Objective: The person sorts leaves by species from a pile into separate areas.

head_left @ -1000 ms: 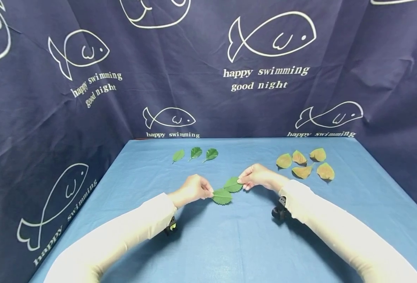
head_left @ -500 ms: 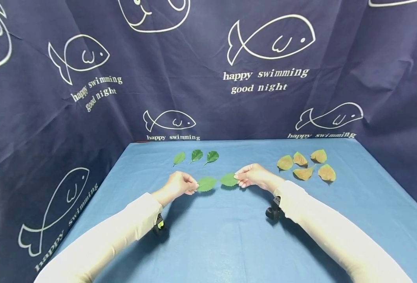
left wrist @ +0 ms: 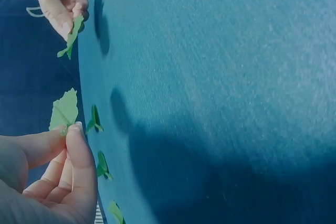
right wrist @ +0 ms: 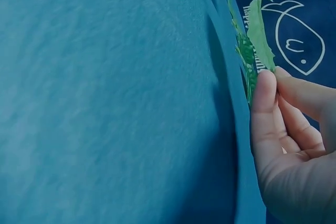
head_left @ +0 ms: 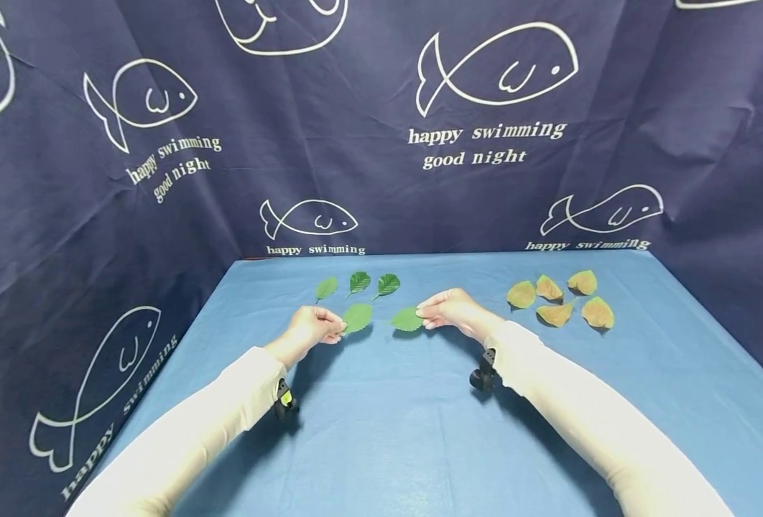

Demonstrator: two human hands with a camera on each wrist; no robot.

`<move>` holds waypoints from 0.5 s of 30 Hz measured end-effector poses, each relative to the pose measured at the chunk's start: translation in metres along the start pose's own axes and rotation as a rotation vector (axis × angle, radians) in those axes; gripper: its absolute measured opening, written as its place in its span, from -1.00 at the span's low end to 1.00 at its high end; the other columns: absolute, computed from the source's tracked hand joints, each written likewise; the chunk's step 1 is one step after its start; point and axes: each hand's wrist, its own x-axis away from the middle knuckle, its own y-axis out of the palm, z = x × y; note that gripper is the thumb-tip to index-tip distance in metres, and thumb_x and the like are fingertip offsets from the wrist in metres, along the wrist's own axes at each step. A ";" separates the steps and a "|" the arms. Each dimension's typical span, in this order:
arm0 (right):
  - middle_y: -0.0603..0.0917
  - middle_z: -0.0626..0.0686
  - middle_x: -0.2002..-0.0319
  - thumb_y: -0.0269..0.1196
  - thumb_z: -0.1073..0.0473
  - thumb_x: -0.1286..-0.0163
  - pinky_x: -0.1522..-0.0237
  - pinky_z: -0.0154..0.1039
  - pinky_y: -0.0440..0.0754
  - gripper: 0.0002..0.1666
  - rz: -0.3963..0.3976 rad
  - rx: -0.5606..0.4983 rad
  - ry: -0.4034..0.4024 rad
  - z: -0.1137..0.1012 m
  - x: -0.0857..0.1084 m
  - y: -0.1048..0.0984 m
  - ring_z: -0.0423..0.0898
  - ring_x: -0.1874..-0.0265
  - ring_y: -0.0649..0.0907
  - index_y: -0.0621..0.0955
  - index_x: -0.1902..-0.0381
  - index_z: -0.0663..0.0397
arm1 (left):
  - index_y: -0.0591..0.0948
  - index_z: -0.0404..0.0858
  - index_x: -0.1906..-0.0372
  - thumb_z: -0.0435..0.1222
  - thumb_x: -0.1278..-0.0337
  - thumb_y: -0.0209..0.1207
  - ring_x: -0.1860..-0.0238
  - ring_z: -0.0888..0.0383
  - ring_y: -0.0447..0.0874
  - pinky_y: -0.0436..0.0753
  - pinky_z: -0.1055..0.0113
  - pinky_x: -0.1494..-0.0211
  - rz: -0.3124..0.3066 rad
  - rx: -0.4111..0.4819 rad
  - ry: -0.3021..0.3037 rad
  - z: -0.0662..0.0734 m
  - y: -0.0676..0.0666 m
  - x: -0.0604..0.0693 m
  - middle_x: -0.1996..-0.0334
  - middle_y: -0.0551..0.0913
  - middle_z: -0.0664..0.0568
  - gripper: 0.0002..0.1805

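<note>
My left hand [head_left: 313, 327] pinches a light green leaf [head_left: 358, 317] by its stem end between thumb and forefinger; the left wrist view shows this leaf [left wrist: 65, 109] standing up from the fingertips. Facing it, my right hand [head_left: 452, 312] holds a second green leaf [head_left: 407, 319] by one edge, its pointed end toward the left. A small gap parts the two leaves, and both are held above the blue cloth. Just behind the left hand lie three green leaves: a paler one [head_left: 326, 288] and two darker ones [head_left: 358, 281], [head_left: 388, 284].
Several yellow-brown leaves [head_left: 555, 314] lie grouped at the back right of the blue tablecloth [head_left: 381, 431]. A dark blue curtain [head_left: 381, 165] with white fish drawings hangs behind the table and along its sides. Small black cameras [head_left: 483, 373] hang under both wrists.
The two held leaves were overlapping or touching a second ago and are now apart. Both hands have moved left and farther back, the left hand more. The leaves on the table lie where they were.
</note>
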 end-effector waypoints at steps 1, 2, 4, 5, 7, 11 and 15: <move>0.74 0.00 0.43 0.29 0.38 -0.28 0.23 -0.29 0.79 -0.59 0.010 0.000 0.001 -0.001 -0.001 0.001 -0.17 0.48 0.72 0.56 -0.06 0.53 | 0.67 -0.53 0.21 -0.49 -0.14 0.24 0.49 0.17 0.71 0.80 0.24 0.17 0.000 0.005 -0.003 0.000 -0.001 0.000 0.39 0.76 -0.20 -0.84; 0.74 0.00 0.44 0.30 0.38 -0.27 0.24 -0.29 0.79 -0.59 0.020 -0.002 0.003 -0.002 -0.002 0.001 -0.17 0.49 0.72 0.57 -0.05 0.52 | 0.67 -0.53 0.21 -0.49 -0.14 0.24 0.49 0.19 0.71 0.80 0.23 0.16 0.001 0.010 -0.005 -0.001 -0.001 -0.001 0.38 0.76 -0.21 -0.84; 0.74 0.00 0.44 0.31 0.38 -0.27 0.24 -0.29 0.79 -0.59 0.036 0.003 -0.001 -0.005 -0.004 0.002 -0.18 0.50 0.72 0.57 -0.05 0.52 | 0.67 -0.54 0.20 -0.49 -0.14 0.24 0.49 0.19 0.71 0.80 0.23 0.15 0.006 0.023 -0.010 -0.002 -0.003 -0.002 0.36 0.76 -0.22 -0.83; 0.74 0.00 0.44 0.31 0.37 -0.26 0.25 -0.29 0.79 -0.59 0.042 0.001 0.000 -0.006 -0.005 0.003 -0.18 0.50 0.72 0.58 -0.04 0.51 | 0.66 -0.54 0.20 -0.49 -0.14 0.24 0.48 0.19 0.71 0.80 0.23 0.16 0.009 0.030 -0.012 -0.002 -0.003 -0.002 0.36 0.76 -0.22 -0.83; 0.74 -0.01 0.43 0.32 0.36 -0.27 0.25 -0.30 0.79 -0.58 0.049 -0.004 0.007 -0.008 -0.006 0.004 -0.18 0.49 0.72 0.58 -0.05 0.49 | 0.66 -0.54 0.19 -0.50 -0.13 0.24 0.47 0.17 0.72 0.80 0.27 0.19 0.014 0.046 -0.019 -0.003 -0.005 -0.003 0.38 0.76 -0.20 -0.83; 0.73 -0.03 0.43 0.31 0.36 -0.28 0.22 -0.32 0.78 -0.57 0.048 -0.041 0.032 -0.010 -0.008 0.004 -0.18 0.47 0.72 0.56 -0.08 0.49 | 0.65 -0.55 0.18 -0.50 -0.13 0.25 0.47 0.16 0.72 0.80 0.32 0.23 0.025 0.074 -0.033 -0.004 -0.007 -0.005 0.42 0.76 -0.13 -0.82; 0.71 -0.05 0.44 0.28 0.39 -0.29 0.19 -0.34 0.77 -0.54 0.039 -0.093 0.040 -0.009 -0.009 0.005 -0.22 0.48 0.70 0.52 -0.12 0.52 | 0.65 -0.55 0.19 -0.50 -0.13 0.25 0.48 0.17 0.72 0.80 0.30 0.20 0.031 0.093 -0.047 -0.004 -0.008 -0.009 0.45 0.75 -0.10 -0.82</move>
